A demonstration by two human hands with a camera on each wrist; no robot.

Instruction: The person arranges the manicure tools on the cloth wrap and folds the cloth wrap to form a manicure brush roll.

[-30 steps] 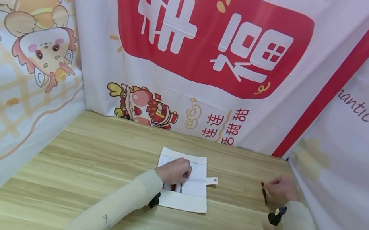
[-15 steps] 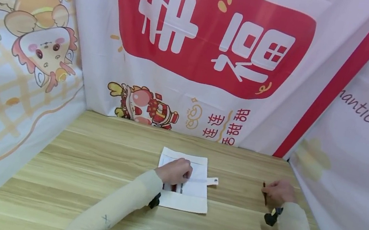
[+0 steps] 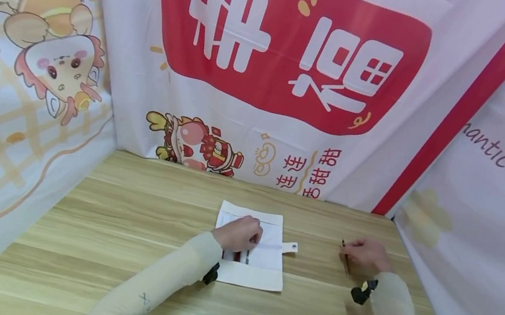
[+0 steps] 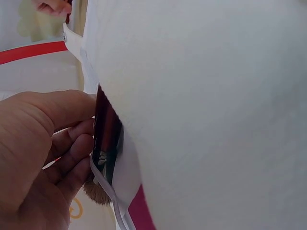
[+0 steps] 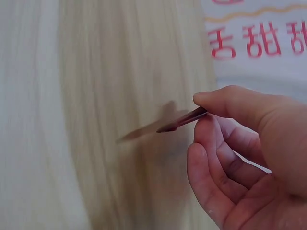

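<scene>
A white fabric brush pouch (image 3: 263,279) lies unfolded on the table, its snap tab (image 3: 290,248) sticking out to the right. My left hand (image 3: 239,234) grips the pouch at its opening, thumb on the near side and fingers curled behind. Inside that opening, the left wrist view shows dark-red brush handles (image 4: 108,122) and a tuft of brown bristles (image 4: 97,192). To the right of the pouch, my right hand (image 3: 368,253) pinches a slim dark-red brush (image 5: 182,120) between thumb and index finger, its tapered end pointing away from the palm. The brush's other end is hidden by the fingers.
The wood-grain table (image 3: 151,202) is walled in by printed cloth: a checked cartoon panel (image 3: 35,90) on the left, a red-and-white banner (image 3: 273,89) behind and a pale panel (image 3: 486,216) on the right, close to the right arm.
My right hand has moved left with the brush, toward the pouch, and the brush has tilted a little. The left hand and the pouch stay in place.
</scene>
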